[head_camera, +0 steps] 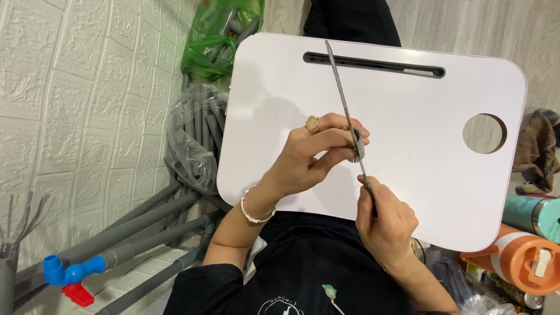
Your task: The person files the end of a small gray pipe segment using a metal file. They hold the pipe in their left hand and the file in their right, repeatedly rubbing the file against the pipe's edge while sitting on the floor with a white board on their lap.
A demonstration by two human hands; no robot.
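The left hand pinches a small grey ring-like part, perhaps a fitting, over the white lap table. The right hand grips a long thin metal rod, threading it through; steady alignment seems needed next.

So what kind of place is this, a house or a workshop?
Probably a room at home used as a small workshop. A white lap desk serves as the bench, grey plastic pipes lean on a tiled wall, and a drinks jug sits nearby.
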